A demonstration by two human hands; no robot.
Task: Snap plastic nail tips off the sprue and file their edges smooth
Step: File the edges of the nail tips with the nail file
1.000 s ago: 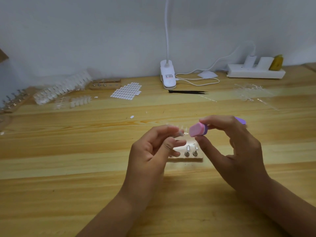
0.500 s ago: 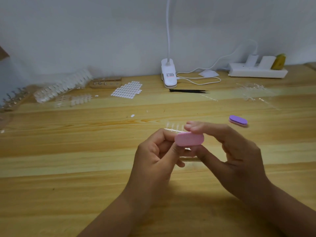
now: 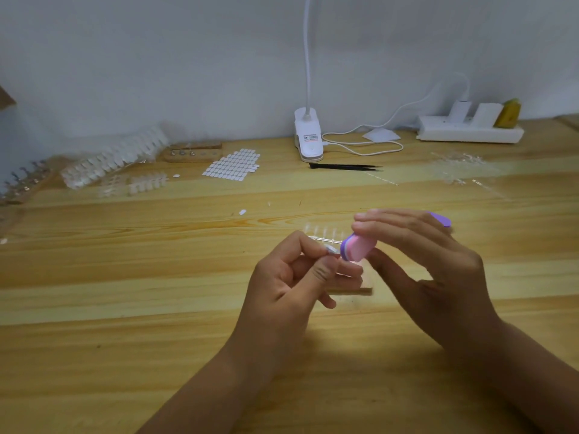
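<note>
**Pink file meets the tip between your hands**

Pink on one face and purple on the other, the file block (image 3: 359,249) is pinched in your right hand (image 3: 432,270), forefinger on top and thumb beneath. Its long axis slants from lower left up to the right. The lower-left end touches, or all but touches, the nail tip (image 3: 331,249). Motion blur keeps me from saying which.

Your left hand (image 3: 291,286) clamps that small clear tip between thumb and forefinger. The free edge pokes out to the right, straight toward the file. So the work lies just left of the file's end and between your two hands, which are raised close together above the tabletop (image 3: 125,277).

By my reading, you are filing one snapped-off tip, and the next stroke depends on keeping the file's edge square across that exposed rim.

The sprue (image 3: 322,236), with a row of clear tips on it, lies flat on the tabletop just behind your left fingers. A wooden block (image 3: 354,289) sits below your hands, mostly hidden, so I cannot tell what it holds. A second purple file (image 3: 442,220) lies behind your right hand. No bin or box shows for finished tips.
</note>
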